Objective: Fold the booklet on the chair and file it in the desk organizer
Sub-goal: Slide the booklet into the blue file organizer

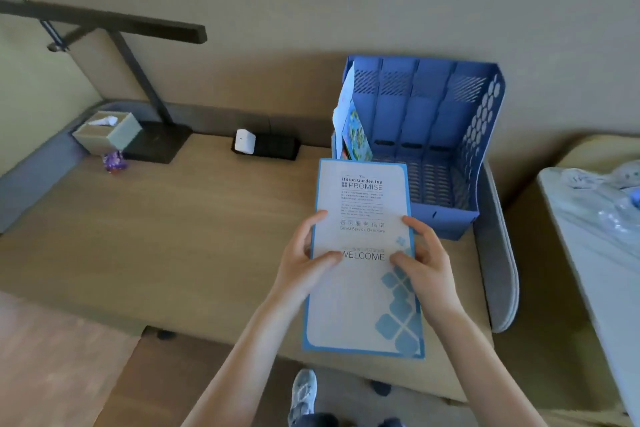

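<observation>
Booklet (362, 288) before organizer (446, 135) on desk (156, 229)

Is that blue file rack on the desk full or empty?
Mostly empty. The blue organizer has papers only in its leftmost slot; the other slots show bare slatted floor. The booklet is outside it, held in both hands.

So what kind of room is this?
Probably a hotel room. The booklet held in both hands says Hilton Garden Inn and Guest Service Directory, and it's over a wooden desk with a lamp and tissue box.
</observation>
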`<action>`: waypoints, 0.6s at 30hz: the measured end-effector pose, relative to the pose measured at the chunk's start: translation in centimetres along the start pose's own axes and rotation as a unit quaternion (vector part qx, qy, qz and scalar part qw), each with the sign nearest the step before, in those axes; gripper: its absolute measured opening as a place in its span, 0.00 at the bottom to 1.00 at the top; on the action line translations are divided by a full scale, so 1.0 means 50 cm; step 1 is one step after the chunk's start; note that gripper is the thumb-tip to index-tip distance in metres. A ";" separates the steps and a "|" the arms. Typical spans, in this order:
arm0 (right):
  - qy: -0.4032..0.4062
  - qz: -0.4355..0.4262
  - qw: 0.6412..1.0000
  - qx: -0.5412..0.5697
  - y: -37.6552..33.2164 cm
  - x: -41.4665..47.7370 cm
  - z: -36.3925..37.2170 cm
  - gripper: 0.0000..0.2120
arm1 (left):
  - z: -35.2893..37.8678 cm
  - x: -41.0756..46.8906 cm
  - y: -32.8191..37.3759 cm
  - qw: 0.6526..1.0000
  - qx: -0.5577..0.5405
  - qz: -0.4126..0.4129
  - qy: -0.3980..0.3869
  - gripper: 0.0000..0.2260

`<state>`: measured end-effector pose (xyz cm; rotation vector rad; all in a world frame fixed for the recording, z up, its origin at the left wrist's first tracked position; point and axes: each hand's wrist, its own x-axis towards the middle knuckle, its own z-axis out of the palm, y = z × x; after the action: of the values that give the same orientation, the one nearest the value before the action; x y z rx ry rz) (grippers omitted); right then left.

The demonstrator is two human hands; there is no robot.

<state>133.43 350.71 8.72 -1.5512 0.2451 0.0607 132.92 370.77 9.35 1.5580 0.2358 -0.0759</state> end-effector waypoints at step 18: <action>0.044 -0.067 0.996 -0.030 -0.125 0.211 -0.038 0.34 | 0.031 0.303 0.143 0.967 0.080 0.117 -0.210 0.30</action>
<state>144.68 347.45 12.82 -1.6289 0.2098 -0.1055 149.25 370.87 13.34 1.6778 -0.2951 -0.2413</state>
